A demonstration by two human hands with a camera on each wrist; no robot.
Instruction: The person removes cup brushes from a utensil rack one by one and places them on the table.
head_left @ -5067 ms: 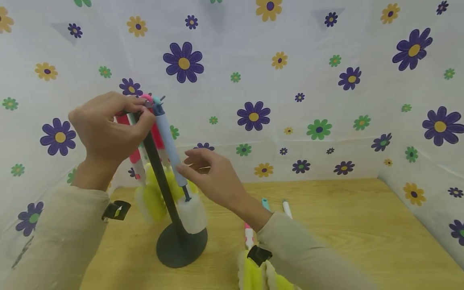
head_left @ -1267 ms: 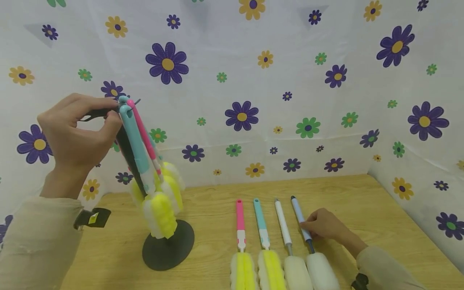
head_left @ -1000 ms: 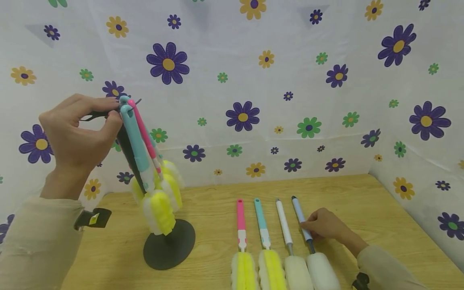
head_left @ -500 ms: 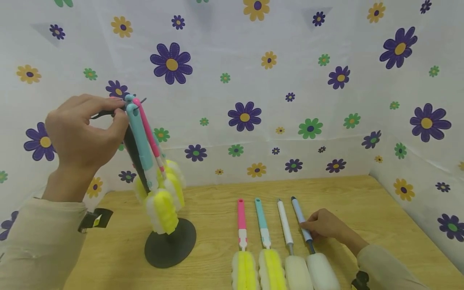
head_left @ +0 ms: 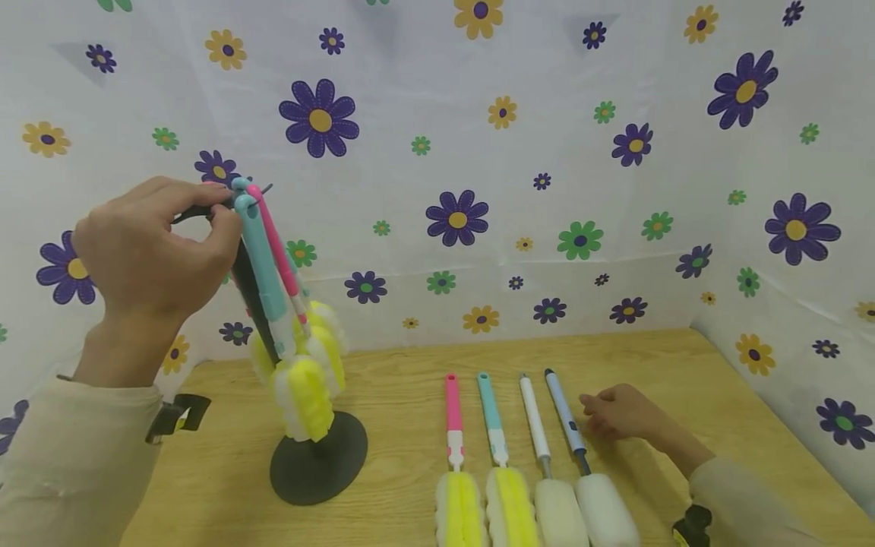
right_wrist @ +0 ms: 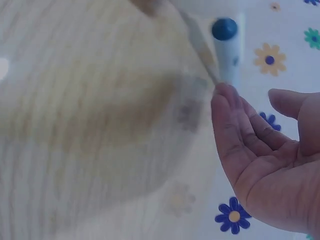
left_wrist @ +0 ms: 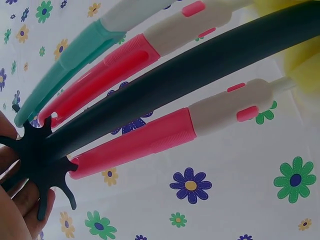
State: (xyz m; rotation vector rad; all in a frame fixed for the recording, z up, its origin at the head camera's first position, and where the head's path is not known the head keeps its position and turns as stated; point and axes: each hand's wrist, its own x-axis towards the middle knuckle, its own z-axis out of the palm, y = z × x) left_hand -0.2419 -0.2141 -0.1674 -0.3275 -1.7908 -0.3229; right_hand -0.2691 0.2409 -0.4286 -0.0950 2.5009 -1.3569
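Note:
My left hand [head_left: 157, 251] pinches the hooked top of a black stand [left_wrist: 37, 150], whose round base [head_left: 317, 460] rests on the table. Sponge bottle brushes hang from its hooks, among them a teal-handled one [head_left: 260, 258] and a pink-handled one [head_left: 279, 254] with yellow-and-white heads. Just right of a light-blue-handled brush [head_left: 563, 410] lying on the table, my right hand [head_left: 625, 414] is empty and apart from it, fingers loosely bent. In the right wrist view that hand [right_wrist: 270, 165] shows its palm, with the thumb away from the fingers.
Left of the blue brush lie a white-handled brush [head_left: 535, 418], a teal-handled brush [head_left: 491, 414] and a pink-handled brush [head_left: 454, 410], side by side with heads toward me. A flower-print cloth [head_left: 410, 289] walls the back and sides of the wooden table [head_left: 396, 395].
The light-blue-handled brush, on the stand 5.1 s ago, now lies at the row's right end. My right hand has just let go of it and shifted right. The left keeps its hold on the stand.

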